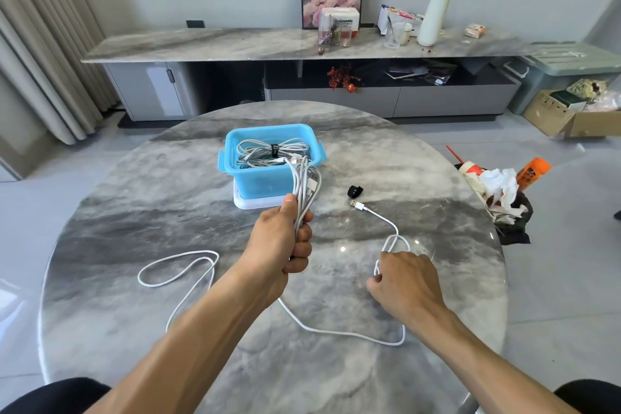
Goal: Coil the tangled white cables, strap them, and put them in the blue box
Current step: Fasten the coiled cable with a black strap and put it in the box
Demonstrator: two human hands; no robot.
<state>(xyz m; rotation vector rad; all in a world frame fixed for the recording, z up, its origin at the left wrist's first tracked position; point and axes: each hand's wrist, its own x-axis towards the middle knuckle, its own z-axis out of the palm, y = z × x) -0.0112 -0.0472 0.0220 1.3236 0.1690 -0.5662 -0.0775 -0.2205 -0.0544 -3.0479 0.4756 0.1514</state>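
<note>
While the loose white cable (336, 331) sprawls across the near counter (336, 380), the right hand (406, 279) pinches one of its loops, and a hasty pull could knot it. The left hand (285, 245) clenches a coiled bundle (304, 191); slack grip would let it spring apart. Farther off, a black strap (355, 191) lies right of the blue box (268, 161), already holding strapped cables (274, 151).

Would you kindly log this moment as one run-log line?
left hand: grips coiled cable | right hand: on loose cable | blue box: holds strapped bundle | black strap: on table
</note>
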